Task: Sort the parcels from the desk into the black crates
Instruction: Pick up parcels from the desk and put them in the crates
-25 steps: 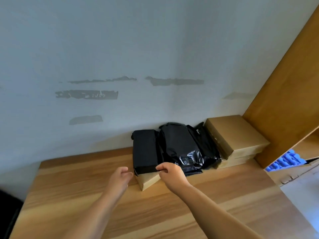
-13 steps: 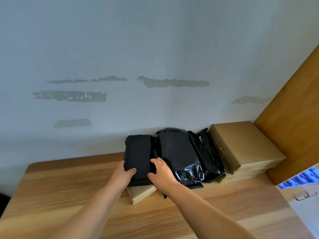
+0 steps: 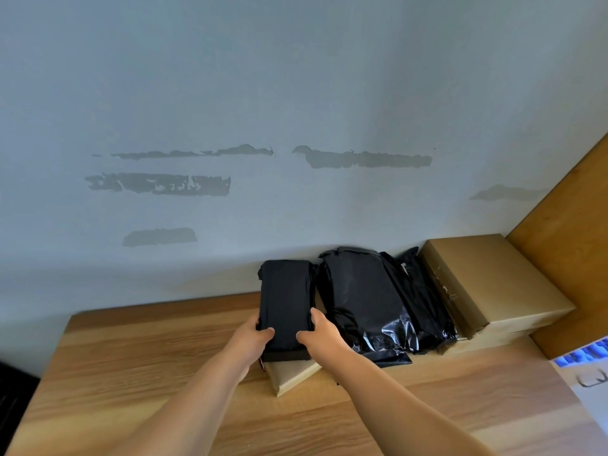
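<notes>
Both-handed, left hand [image 3: 252, 337] and right hand [image 3: 321, 335] apparently grip black parcel [image 3: 285, 304].

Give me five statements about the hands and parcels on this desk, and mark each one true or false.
1. Both hands grip the flat matte black parcel. True: the left hand and the right hand hold its near end from either side.
2. That parcel lies straight on the wooden desk. False: a brown cardboard box is under it.
3. The glossy black plastic bag lies to its right. True.
4. The large brown cardboard box sits at the desk's left end. False: it is at the right, by the wooden panel.
5. A black crate stands on the desk. False: none shows there.
</notes>
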### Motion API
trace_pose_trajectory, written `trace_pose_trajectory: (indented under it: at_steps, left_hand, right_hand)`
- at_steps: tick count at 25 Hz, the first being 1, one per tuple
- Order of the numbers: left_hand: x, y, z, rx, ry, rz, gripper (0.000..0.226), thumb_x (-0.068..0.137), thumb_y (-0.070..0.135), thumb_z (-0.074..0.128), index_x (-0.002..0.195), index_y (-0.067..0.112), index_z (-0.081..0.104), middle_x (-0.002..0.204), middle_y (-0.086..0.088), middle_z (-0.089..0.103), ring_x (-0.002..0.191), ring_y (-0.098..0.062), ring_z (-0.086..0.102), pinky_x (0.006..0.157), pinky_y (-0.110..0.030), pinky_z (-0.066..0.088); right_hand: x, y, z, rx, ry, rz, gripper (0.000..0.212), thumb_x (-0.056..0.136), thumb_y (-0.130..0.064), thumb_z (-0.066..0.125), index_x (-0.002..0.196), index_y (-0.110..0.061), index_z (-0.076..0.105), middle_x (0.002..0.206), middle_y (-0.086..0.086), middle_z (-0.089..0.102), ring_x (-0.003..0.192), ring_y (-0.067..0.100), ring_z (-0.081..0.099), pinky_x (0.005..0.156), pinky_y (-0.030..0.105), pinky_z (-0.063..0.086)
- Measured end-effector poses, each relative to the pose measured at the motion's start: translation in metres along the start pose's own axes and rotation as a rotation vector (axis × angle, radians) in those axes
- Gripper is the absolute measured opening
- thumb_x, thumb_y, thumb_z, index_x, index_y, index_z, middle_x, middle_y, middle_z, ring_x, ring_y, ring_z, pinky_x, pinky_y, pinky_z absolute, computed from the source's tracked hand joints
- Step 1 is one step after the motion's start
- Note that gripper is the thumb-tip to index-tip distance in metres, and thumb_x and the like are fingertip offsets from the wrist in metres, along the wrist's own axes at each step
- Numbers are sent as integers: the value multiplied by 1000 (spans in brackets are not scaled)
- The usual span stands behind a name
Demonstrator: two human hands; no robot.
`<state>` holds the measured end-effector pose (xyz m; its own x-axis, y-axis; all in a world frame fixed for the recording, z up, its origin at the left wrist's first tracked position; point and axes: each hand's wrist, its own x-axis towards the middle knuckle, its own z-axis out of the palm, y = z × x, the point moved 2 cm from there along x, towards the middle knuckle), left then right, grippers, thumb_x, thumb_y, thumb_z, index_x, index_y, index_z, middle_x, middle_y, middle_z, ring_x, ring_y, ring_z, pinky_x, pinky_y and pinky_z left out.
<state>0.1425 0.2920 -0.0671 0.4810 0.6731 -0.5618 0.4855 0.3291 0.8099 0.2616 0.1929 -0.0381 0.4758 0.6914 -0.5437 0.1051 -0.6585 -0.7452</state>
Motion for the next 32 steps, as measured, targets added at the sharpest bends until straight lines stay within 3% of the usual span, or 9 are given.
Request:
trace_pose_trajectory:
  at_steps: [4,8,9,12,15,20,23,28,32]
  left_hand:
    - [-15,-2,-7,-62,15,57,52,92,6,56,139,22,41,110,6,58,101,-15,57,75,-22,47]
    - [-41,12,-19,-113,110,182,57,88,1,60,135,24,38,116,5,54,104,-17,56,71,-22,49]
    - [-51,18,-24,-134,138,223,58,87,0,61,135,24,38,121,3,52,107,-18,55,72,-23,50]
    - [-77,41,-38,-163,191,338,63,85,-2,63,135,28,38,125,6,48,109,-16,54,72,-24,53]
    - [-108,68,-50,-167,230,466,67,85,0,65,135,35,37,126,10,45,110,-12,52,68,-21,53]
    - [-165,122,-73,-85,326,709,78,83,0,66,138,43,30,127,14,36,117,-8,43,86,-35,56]
    - [-194,149,-85,-3,372,815,81,83,-3,64,139,43,29,127,9,35,115,-8,42,85,-36,55]
    - [-230,173,-109,85,543,897,60,86,-1,53,135,32,44,120,7,50,110,-27,51,80,-52,54]
    - [-248,175,-120,-113,383,843,30,100,20,36,117,44,44,123,8,53,102,-11,57,70,-27,52]
  right_hand:
    - [-10,0,4,175,36,6,56,93,-6,47,147,-19,34,137,-6,51,99,5,56,63,10,46]
    - [-23,-17,2,347,116,-40,50,94,2,42,140,-17,44,87,-25,65,87,3,63,67,16,56]
    - [-31,-26,1,375,140,-64,49,94,3,41,140,-15,44,85,-23,66,84,4,63,70,17,55]
    - [-48,-54,-8,469,173,-129,52,95,3,40,145,-12,38,105,-9,67,97,10,62,87,30,54]
    - [-73,-87,-24,511,168,-229,52,95,1,43,145,-11,38,108,-3,65,100,13,62,87,30,53]
    - [-134,-155,-46,483,93,-455,39,97,-7,45,130,-27,53,103,-2,65,92,9,62,59,13,52]
    - [-164,-184,-51,446,26,-573,32,99,-16,42,122,-30,60,111,-2,67,100,12,64,66,20,53]
    - [-194,-206,-51,444,-26,-662,32,102,-28,35,107,-37,64,103,-4,68,98,13,64,77,30,53]
    - [-208,-213,-50,461,-50,-671,29,102,-46,31,107,-41,59,118,1,61,109,16,59,83,36,54]
